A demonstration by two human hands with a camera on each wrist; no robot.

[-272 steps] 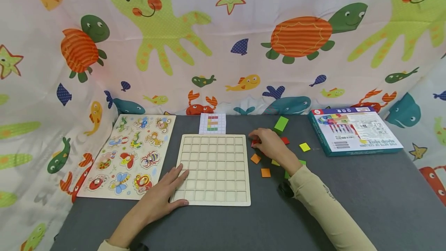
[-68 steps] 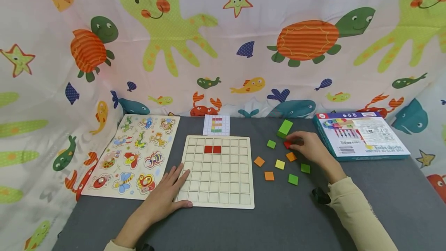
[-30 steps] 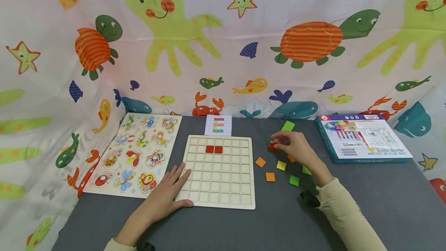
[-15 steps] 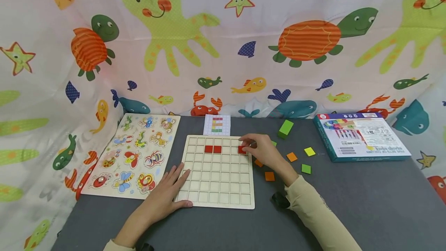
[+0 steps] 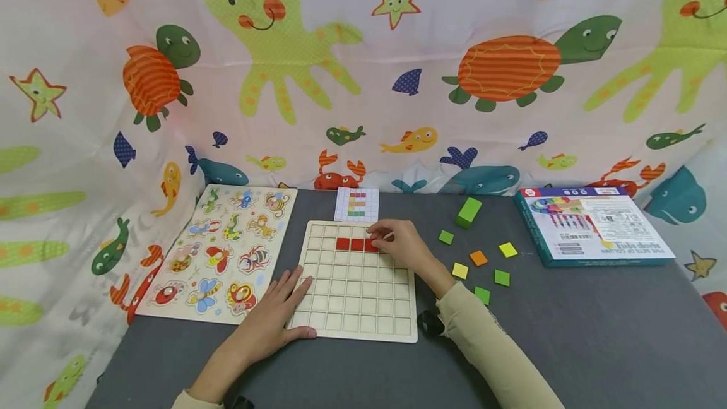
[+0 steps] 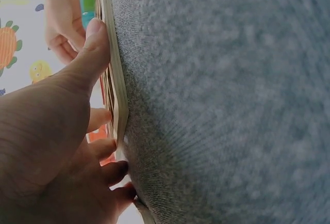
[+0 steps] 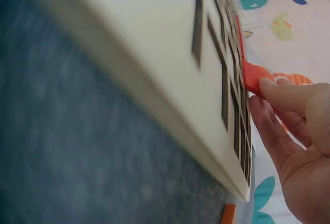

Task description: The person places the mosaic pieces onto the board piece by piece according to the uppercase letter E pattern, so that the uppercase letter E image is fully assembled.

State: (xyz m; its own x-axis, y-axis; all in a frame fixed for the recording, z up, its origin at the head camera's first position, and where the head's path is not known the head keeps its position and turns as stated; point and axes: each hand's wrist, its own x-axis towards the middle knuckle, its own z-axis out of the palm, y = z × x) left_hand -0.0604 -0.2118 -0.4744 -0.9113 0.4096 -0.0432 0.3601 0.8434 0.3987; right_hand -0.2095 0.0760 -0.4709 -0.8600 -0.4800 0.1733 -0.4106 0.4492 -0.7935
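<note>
A pale wooden grid board (image 5: pixel 335 286) lies on the dark table. Two red square tiles (image 5: pixel 349 243) sit side by side in its second row. My right hand (image 5: pixel 406 248) pinches a third red tile (image 5: pixel 371 245) between thumb and fingertips, right beside those two. In the right wrist view that pinched tile (image 7: pixel 253 75) tilts against the grid. My left hand (image 5: pixel 267 320) rests on the board's left edge with fingers spread; in the left wrist view its thumb (image 6: pixel 95 48) lies along the rim. Behind the board is a paper card (image 5: pixel 356 204) with a coloured-square pattern.
Right of the board lie a green block (image 5: pixel 468 212), an orange tile (image 5: pixel 478 258), a yellow tile (image 5: pixel 508 249) and several other small tiles. A flat box (image 5: pixel 602 226) is farther right. An insect picture puzzle (image 5: pixel 221 251) lies at the left; a printed curtain hangs behind.
Two red tiles have appeared in the grid since the oldest frame. My right hand has picked another red tile off the table and carried it left onto the board. The left hand stays put.
</note>
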